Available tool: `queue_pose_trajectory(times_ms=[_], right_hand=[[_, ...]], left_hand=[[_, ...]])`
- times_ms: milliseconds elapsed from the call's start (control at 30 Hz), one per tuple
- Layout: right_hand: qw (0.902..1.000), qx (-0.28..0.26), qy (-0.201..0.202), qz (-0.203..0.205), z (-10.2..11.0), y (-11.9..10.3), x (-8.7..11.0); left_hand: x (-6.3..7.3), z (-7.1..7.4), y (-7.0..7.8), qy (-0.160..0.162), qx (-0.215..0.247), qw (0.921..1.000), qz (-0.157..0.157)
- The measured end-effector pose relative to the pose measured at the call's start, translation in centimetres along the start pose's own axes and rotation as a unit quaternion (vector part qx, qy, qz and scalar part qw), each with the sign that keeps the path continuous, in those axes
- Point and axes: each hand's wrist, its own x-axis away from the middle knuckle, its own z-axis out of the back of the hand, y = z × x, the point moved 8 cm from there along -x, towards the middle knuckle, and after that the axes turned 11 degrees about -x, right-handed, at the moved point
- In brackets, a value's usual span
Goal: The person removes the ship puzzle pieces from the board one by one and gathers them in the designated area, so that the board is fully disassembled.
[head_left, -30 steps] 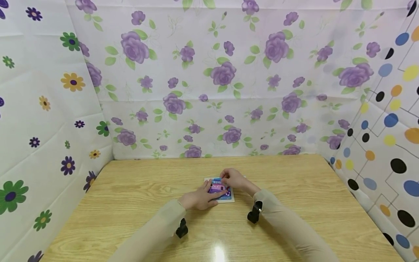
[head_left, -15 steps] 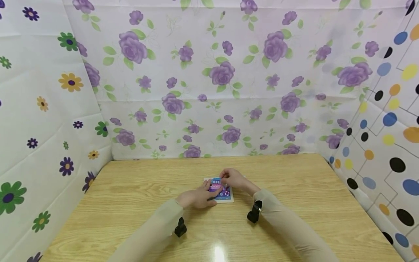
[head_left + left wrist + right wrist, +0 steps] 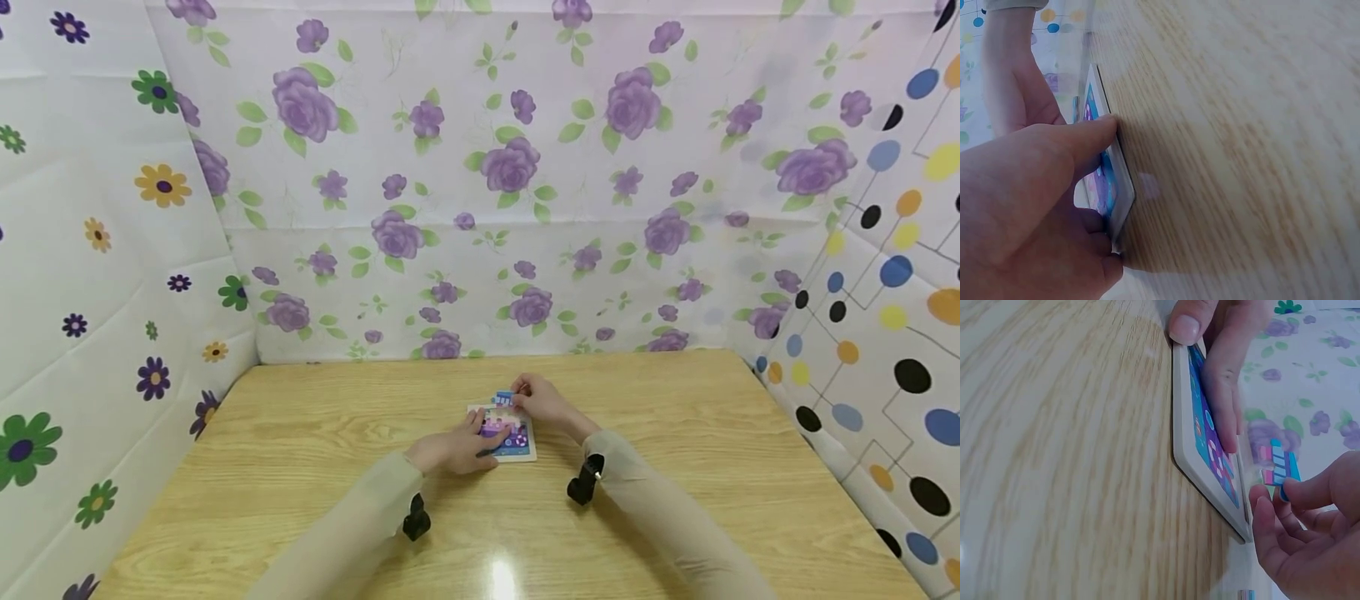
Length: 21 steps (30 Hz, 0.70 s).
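Observation:
A jigsaw puzzle board with a white border and a pink, purple and blue picture lies flat on the table. My left hand rests on its left side, fingers spread across the picture; the thumb touches the near edge. Just beyond the board's far edge, my right hand pinches a blue and pink puzzle piece between thumb and fingers. That piece is lifted clear of the board. A pale area shows in the upper part of the picture; the left hand hides some of the rest.
The wooden table extends around the board. Floral cloth hangs along its far edge, with patterned cloths at both sides. A small striped thing lies beyond the board, partly cut off by the right wrist view's lower edge.
My right hand has raised the blue puzzle piece out of the board's upper part and carried it slightly away beyond the far edge. My left index finger shifted slightly on the picture.

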Motion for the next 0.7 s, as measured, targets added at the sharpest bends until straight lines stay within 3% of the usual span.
queue_pose_trajectory(times_ms=[700], right_hand=[[0.9953, -0.091, -0.012, -0.03, 4.1, 3.2, 0.3]], left_hand=[[0.4, -0.7, 0.1, 0.015, -0.021, 0.9997, 0.003]])
